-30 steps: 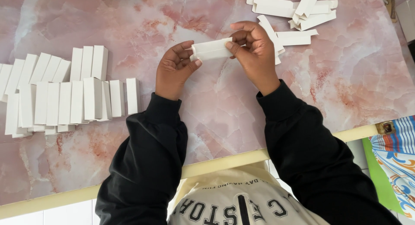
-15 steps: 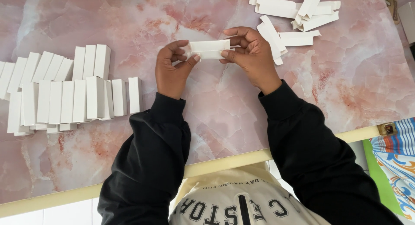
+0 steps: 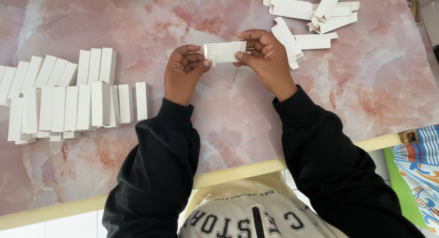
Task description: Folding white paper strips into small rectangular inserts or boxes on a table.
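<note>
Pink marble-patterned tabletop (image 3: 219, 128), pale-edged along the near side, under two black-sleeved arms. At far left, rows of folded white boxes (image 3: 73, 98), packed side by side, some upright, some leaning. At top right, a loose heap of flat white carton blanks (image 3: 311, 18), overlapping at odd angles, flaps showing. Centre, above the table: left hand (image 3: 183, 73), fingers curled, thumb tip pressed on one end of a small white carton (image 3: 224, 51); right hand (image 3: 267, 59), thumb and fingertips pinching the other end. Carton plain, unprinted, narrow and long, held level, partly formed, a small flap jutting at its left end.
</note>
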